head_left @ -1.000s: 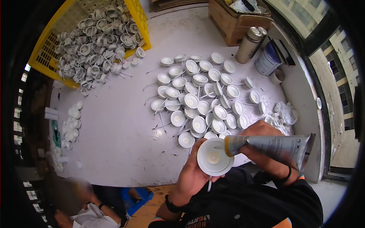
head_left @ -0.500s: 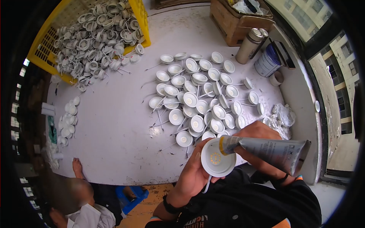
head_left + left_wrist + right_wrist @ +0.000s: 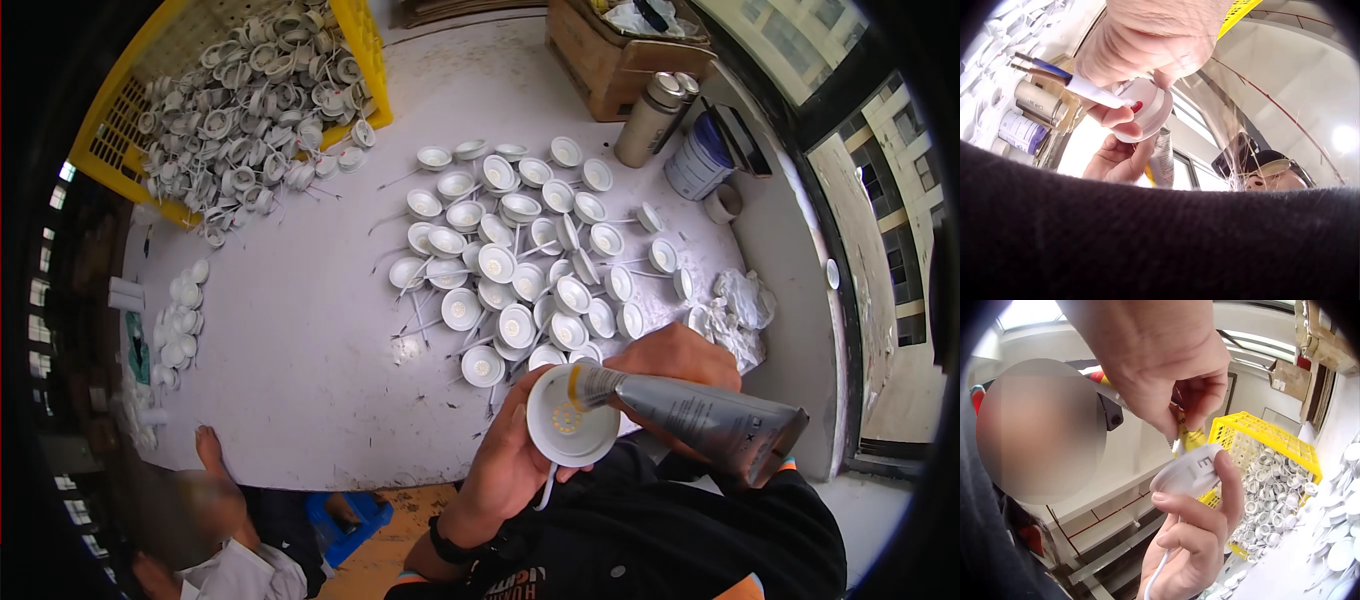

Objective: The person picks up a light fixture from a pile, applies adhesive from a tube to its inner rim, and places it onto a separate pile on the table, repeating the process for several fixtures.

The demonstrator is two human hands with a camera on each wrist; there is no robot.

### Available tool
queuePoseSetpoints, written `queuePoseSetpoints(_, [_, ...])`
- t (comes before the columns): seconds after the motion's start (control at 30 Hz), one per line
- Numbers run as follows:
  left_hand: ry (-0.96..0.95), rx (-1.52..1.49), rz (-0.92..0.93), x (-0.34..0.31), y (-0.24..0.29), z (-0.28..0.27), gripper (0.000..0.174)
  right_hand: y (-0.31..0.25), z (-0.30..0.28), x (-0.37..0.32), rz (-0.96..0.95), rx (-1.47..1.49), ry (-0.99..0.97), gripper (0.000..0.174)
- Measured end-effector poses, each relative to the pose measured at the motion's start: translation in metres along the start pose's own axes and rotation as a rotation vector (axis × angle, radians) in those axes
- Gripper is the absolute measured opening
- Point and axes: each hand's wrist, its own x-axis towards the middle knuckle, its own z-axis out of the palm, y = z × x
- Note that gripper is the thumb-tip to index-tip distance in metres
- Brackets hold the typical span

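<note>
My left hand [image 3: 498, 472] grips a white round LED downlight [image 3: 573, 446] by its rim, the dish with its ring of yellow LEDs facing up. Its white cable hangs beneath; in the left wrist view the cable [image 3: 1094, 90] ends in blue and brown wires. Behind the tube, my right hand [image 3: 680, 355] pinches a grey squeeze tube [image 3: 705, 415] close to its yellow collar. That collar end overlaps the dish's upper right part in the head view. From the right wrist, the tube's yellow neck [image 3: 1194, 439] shows right above the downlight's edge, its tip hidden.
Many similar downlights [image 3: 497, 262] lie across the table [image 3: 310, 350] beyond my hands. A yellow crate [image 3: 372, 60] spills over with white lamp parts at far left. Flasks [image 3: 650, 120], a tub [image 3: 698, 165] and crumpled plastic [image 3: 745, 300] stand right. Another person [image 3: 230, 570] sits lower left.
The tube's tail has swung downward while its collar end moved left over the dish. The downlight shifted slightly in my left hand. The other person's hand has come onto the table edge.
</note>
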Motion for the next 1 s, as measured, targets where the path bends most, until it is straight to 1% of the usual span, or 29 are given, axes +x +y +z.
queuePoseSetpoints(0.03, [0.007,0.007,0.007,0.000,0.000,-0.001,0.050,0.001,0.001,0.000,0.001,-0.003,0.008,0.019])
queuePoseSetpoints(0.07, [0.003,0.012,0.000,-0.001,0.000,0.000,0.050,0.002,0.000,0.000,-0.050,-0.063,0.015,0.020])
queuePoseSetpoints(0.1, [0.034,-0.008,0.015,-0.001,0.001,0.000,0.049,0.003,0.000,0.000,-0.100,-0.123,0.022,0.022])
queuePoseSetpoints(0.13, [0.064,-0.027,0.031,-0.002,0.001,0.000,0.048,0.002,-0.004,0.000,-0.097,-0.127,0.032,0.022])
queuePoseSetpoints(0.17, [0.060,-0.021,0.022,-0.002,0.002,0.001,0.048,-0.001,-0.010,0.001,-0.066,-0.120,-0.055,0.026])
queuePoseSetpoints(0.2, [0.073,-0.002,0.070,-0.003,0.003,0.001,0.048,-0.004,-0.015,0.002,-0.035,-0.112,-0.142,0.032])
queuePoseSetpoints(0.23, [0.086,0.016,0.118,-0.004,0.004,0.001,0.048,-0.006,-0.018,0.003,-0.030,-0.114,-0.132,0.032])
queuePoseSetpoints(0.3, [0.105,0.024,0.128,-0.005,0.004,-0.001,0.047,-0.009,-0.023,0.005,-0.021,-0.084,-0.190,0.031])
queuePoseSetpoints(0.33, [0.128,0.025,0.147,-0.005,0.005,-0.003,0.047,-0.011,-0.025,0.005,-0.017,-0.085,-0.181,0.031])
queuePoseSetpoints(0.4, [0.138,0.034,0.162,-0.005,0.004,-0.004,0.046,-0.014,-0.029,0.005,0.039,-0.083,-0.265,0.031])
queuePoseSetpoints(0.43, [0.150,0.036,0.184,-0.005,0.003,-0.004,0.046,-0.014,-0.031,0.005,0.042,-0.083,-0.259,0.031])
queuePoseSetpoints(0.5, [0.139,0.051,0.186,-0.003,0.004,-0.006,0.045,-0.014,-0.033,0.004,0.063,-0.030,-0.348,0.030])
queuePoseSetpoints(0.57, [0.127,0.066,0.194,0.000,0.003,-0.005,0.044,-0.011,-0.029,0.004,0.050,0.018,-0.329,0.028])
queuePoseSetpoints(0.63, [0.261,0.079,0.201,0.003,0.000,-0.001,0.044,-0.004,-0.020,0.005,0.027,0.114,-0.300,0.025])
queuePoseSetpoints(0.67, [0.262,0.082,0.200,0.004,-0.001,0.000,0.044,-0.002,-0.016,0.005,0.016,0.163,-0.286,0.024])
queuePoseSetpoints(0.73, [0.237,-0.014,0.156,0.004,-0.002,-0.001,0.045,-0.001,-0.010,0.007,0.003,0.214,-0.268,0.022])
queuePoseSetpoints(0.77, [0.237,-0.010,0.156,0.005,-0.002,-0.001,0.045,-0.001,-0.007,0.008,0.033,0.226,-0.245,0.019])
queuePoseSetpoints(0.83, [0.168,-0.079,0.155,0.009,-0.002,-0.001,0.045,-0.003,-0.002,0.008,0.093,0.250,-0.202,0.014])
queuePoseSetpoints(0.87, [0.168,-0.077,0.156,0.009,-0.003,-0.003,0.045,-0.004,0.001,0.007,0.101,0.273,-0.182,0.013])
queuePoseSetpoints(0.9, [0.116,-0.062,0.158,0.010,-0.004,-0.006,0.046,-0.002,0.004,0.005,0.101,0.275,-0.182,0.013])
queuePoseSetpoints(0.93, [0.065,-0.047,0.159,0.010,-0.004,-0.007,0.047,0.001,0.008,0.002,0.073,0.227,-0.124,0.013])
queuePoseSetpoints(0.97, [0.067,-0.047,0.158,0.010,-0.004,-0.007,0.047,0.004,0.012,0.000,0.046,0.180,-0.068,0.013])
queuePoseSetpoints(1.0, [0.070,-0.024,0.160,0.010,-0.003,-0.005,0.048,0.007,0.013,0.001,0.047,0.181,-0.068,0.013])
